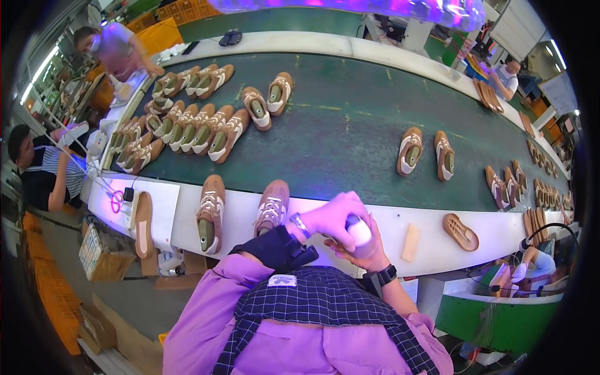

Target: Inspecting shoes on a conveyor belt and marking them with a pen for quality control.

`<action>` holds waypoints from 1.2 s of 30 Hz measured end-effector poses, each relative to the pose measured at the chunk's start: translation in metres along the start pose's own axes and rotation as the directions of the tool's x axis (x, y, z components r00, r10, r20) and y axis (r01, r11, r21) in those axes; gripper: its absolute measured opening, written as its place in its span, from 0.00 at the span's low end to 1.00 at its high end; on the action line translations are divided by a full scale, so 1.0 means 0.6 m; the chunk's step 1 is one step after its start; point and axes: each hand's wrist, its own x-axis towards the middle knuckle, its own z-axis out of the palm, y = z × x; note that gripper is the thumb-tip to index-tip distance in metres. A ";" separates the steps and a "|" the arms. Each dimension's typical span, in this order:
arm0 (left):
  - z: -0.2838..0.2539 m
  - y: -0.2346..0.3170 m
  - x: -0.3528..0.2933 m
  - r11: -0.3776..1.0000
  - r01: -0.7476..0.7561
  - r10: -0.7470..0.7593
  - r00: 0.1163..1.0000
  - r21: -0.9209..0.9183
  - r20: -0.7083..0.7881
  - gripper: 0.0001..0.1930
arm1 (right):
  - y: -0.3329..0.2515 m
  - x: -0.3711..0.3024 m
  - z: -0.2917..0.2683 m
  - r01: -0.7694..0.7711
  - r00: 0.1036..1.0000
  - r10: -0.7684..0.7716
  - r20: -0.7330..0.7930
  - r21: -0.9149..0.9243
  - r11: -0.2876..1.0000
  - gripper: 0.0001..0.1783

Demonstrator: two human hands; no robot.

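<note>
In front of my chest my two hands close round what looks like a shoe, its rounded white end up and an olive patch beside it; the rest is hidden. My left hand grips it from above and the left. From the right and below, my right hand wraps it. To the left of my hands, two brown suede shoes with white laces stand on the white ledge: one nearby shoe, partly behind my left wrist, and another shoe with an olive insert inside.
A green conveyor belt carries many brown shoes, clustered at the far left. On the ledge to my right lie a pale flat strip and a brown sole. Another sole lies left. Several people sit or stand around the belt.
</note>
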 end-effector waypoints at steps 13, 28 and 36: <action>0.017 -0.164 -0.368 0.406 0.863 -0.797 0.173 -0.302 -0.578 0.34 | 0.014 -0.012 -0.041 -0.041 0.983 0.026 0.180 0.081 0.996 0.40; 0.096 -0.150 -0.220 0.508 0.591 -0.859 0.295 -0.627 -0.418 0.18 | 0.011 -0.007 -0.033 -0.062 0.998 0.063 0.025 -0.057 0.996 0.36; 0.068 -0.157 -0.204 0.309 0.775 -0.939 0.342 -0.552 -0.046 0.28 | 0.017 -0.011 -0.049 -0.026 1.000 0.027 0.007 -0.105 0.994 0.40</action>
